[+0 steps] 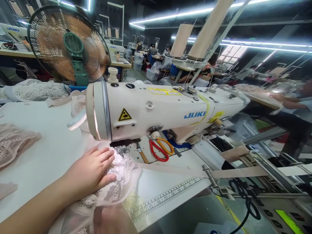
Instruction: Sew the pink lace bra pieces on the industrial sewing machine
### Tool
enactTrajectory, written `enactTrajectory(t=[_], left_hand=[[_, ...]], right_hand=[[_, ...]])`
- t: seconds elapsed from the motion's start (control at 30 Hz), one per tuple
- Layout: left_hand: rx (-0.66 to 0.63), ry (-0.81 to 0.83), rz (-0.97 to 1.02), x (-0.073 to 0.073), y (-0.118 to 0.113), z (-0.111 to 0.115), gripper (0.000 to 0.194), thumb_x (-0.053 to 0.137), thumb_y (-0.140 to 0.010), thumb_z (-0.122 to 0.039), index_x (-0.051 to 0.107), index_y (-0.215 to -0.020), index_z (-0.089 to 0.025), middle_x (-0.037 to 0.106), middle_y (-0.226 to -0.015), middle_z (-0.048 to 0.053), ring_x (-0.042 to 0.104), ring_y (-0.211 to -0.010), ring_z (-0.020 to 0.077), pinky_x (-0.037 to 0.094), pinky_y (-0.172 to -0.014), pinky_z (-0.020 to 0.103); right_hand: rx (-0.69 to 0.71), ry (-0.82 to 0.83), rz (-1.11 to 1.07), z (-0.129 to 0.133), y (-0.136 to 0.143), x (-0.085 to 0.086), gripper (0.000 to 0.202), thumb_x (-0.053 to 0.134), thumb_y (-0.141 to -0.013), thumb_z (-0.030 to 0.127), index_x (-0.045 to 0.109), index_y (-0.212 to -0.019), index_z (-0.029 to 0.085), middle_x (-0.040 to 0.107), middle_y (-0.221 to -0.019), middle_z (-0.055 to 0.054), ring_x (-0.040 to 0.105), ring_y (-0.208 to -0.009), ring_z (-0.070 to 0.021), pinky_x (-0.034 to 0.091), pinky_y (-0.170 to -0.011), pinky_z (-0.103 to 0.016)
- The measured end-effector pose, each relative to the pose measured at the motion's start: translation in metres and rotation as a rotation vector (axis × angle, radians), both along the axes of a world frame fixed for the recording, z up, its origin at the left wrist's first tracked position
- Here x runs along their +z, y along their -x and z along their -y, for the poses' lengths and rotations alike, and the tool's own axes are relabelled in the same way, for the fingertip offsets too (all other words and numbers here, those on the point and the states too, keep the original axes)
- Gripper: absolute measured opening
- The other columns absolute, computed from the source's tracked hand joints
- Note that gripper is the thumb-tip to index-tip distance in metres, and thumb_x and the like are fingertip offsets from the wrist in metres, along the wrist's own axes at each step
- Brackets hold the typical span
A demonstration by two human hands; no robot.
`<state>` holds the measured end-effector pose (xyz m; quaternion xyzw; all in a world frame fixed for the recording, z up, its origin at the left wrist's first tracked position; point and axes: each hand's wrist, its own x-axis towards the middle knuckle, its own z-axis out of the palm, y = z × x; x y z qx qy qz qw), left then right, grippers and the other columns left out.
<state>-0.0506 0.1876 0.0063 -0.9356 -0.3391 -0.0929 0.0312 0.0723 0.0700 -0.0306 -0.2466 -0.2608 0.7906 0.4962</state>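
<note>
Palm down, my left hand (94, 169) rests with outstretched fingers on pale pink lace fabric (119, 175), close to the needle area of a white sewing machine (146, 110). The lace piece runs from under the machine head down toward the bottom edge of the view. Low in the picture, my right hand (114, 217) is smeared by motion beside the fabric's lower edge; its fingers cannot be made out. A pale elastic band (168, 169) stretches from the lace across the table to a metal guide (209, 175) at the right.
Red and orange-handled scissors (159, 148) and a small brush (142, 152) lie beneath the machine arm. A printed ruler (168, 196) marks the table's front edge. More lace pieces (17, 141) lie left. Behind stands a large fan (73, 42); a person's arm (289, 100) shows right.
</note>
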Motion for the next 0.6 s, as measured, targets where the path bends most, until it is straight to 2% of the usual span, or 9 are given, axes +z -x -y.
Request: enactTrajectory(t=[0.17,0.3,0.4,0.5,0.6], left_hand=[[0.010,-0.088,-0.058,0.005,-0.001,-0.005,0.061,0.037,-0.097,-0.058,0.065,-0.128,-0.014,0.064,-0.133,0.015,0.056,-0.120,0.0387,0.039,-0.103,0.055],[0.032,-0.144,-0.118,0.009,-0.002,-0.007,0.059,0.043,-0.095,-0.057,0.066,-0.126,-0.011,0.066,-0.126,0.019,0.055,-0.117,0.0406,0.041,-0.097,0.054],[0.102,-0.178,-0.147,0.011,-0.003,-0.007,0.061,0.049,-0.092,-0.057,0.066,-0.126,-0.009,0.066,-0.115,0.022,0.056,-0.111,0.0405,0.044,-0.092,0.052],[0.160,-0.126,-0.200,0.013,-0.006,-0.008,0.063,0.051,-0.091,-0.056,0.063,-0.130,-0.008,0.065,-0.103,0.021,0.060,-0.099,0.0384,0.049,-0.083,0.049],[0.164,-0.032,-0.252,0.016,-0.007,-0.008,0.063,0.051,-0.092,-0.054,0.060,-0.134,-0.007,0.064,-0.098,0.019,0.062,-0.092,0.0358,0.052,-0.078,0.046]], right_hand=[[-0.018,-0.002,0.005,-0.009,0.009,-0.004,0.054,0.059,-0.066,0.058,0.064,-0.104,0.021,0.067,-0.084,-0.011,0.065,-0.097,-0.0332,0.054,-0.084,-0.053],[-0.079,-0.013,-0.006,-0.013,0.019,-0.002,0.052,0.058,-0.064,0.058,0.065,-0.100,0.020,0.067,-0.083,-0.011,0.063,-0.102,-0.0343,0.054,-0.087,-0.052],[-0.098,0.022,-0.008,-0.018,0.026,0.012,0.049,0.056,-0.065,0.056,0.065,-0.097,0.021,0.067,-0.081,-0.011,0.064,-0.102,-0.0349,0.054,-0.087,-0.054],[-0.135,0.053,0.013,-0.026,0.031,0.031,0.046,0.052,-0.064,0.054,0.065,-0.095,0.024,0.066,-0.079,-0.010,0.064,-0.101,-0.0352,0.055,-0.085,-0.055],[-0.116,-0.075,0.100,-0.028,0.030,0.041,0.050,0.045,-0.063,0.055,0.065,-0.097,0.025,0.065,-0.078,-0.011,0.065,-0.100,-0.0352,0.056,-0.081,-0.053]])
